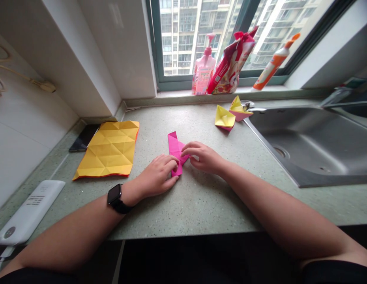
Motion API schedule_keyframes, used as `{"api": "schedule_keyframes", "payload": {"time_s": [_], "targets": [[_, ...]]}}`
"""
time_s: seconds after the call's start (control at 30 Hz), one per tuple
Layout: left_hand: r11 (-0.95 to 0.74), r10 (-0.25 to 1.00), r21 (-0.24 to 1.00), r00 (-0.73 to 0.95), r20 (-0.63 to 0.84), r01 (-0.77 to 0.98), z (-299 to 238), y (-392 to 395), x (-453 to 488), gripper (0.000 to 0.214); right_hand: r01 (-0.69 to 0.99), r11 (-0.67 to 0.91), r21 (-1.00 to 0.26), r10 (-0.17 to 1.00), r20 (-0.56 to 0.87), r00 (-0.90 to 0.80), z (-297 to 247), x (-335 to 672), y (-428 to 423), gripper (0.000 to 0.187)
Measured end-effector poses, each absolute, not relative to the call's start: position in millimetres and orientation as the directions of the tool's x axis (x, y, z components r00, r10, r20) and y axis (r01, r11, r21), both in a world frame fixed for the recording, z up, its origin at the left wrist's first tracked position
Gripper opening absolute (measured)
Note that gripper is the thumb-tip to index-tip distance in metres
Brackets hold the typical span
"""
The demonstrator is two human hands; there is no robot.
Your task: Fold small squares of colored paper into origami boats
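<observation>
A strip of folded magenta paper lies on the countertop in front of me, with a pointed flap sticking out to its right. My left hand, wearing a black watch at the wrist, holds the paper's lower part down with curled fingers and the thumb at its near end. From the right, my right hand has bent fingers on the side flap. Its fingertips cover part of the folds. Two folded yellow-and-pink paper boats, a nearer one and a farther one, sit near the sink.
Creased yellow paper sheets with an orange-red underside lie at left, partly over a dark phone. A white power bank lies at the left edge. A steel sink is at right. A pink pump bottle, red bag and orange-white bottle line the windowsill.
</observation>
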State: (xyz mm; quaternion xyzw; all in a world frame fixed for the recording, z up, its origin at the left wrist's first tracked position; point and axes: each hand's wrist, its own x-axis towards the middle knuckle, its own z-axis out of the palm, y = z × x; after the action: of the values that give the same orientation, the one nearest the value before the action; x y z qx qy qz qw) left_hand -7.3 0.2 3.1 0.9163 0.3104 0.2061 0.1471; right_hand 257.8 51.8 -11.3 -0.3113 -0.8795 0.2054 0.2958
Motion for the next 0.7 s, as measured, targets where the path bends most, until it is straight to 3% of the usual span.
{"api": "schedule_keyframes", "payload": {"time_s": [0.07,0.37,0.7], "targets": [[-0.753,0.645,0.405,0.704,0.297,0.519,5,2,-7,0.008,0.425,0.727,-0.540,0.664,0.395,-0.635,-14,258,53,0.042],[-0.704,0.699,0.487,0.626,0.346,0.517,2,12,-13,0.021,0.491,0.715,-0.497,0.683,0.349,-0.642,-19,258,54,0.026],[-0.703,0.697,0.501,0.627,0.347,0.504,-4,17,-16,0.029,0.412,0.754,-0.511,0.623,0.360,-0.694,-13,253,47,0.032]]}}
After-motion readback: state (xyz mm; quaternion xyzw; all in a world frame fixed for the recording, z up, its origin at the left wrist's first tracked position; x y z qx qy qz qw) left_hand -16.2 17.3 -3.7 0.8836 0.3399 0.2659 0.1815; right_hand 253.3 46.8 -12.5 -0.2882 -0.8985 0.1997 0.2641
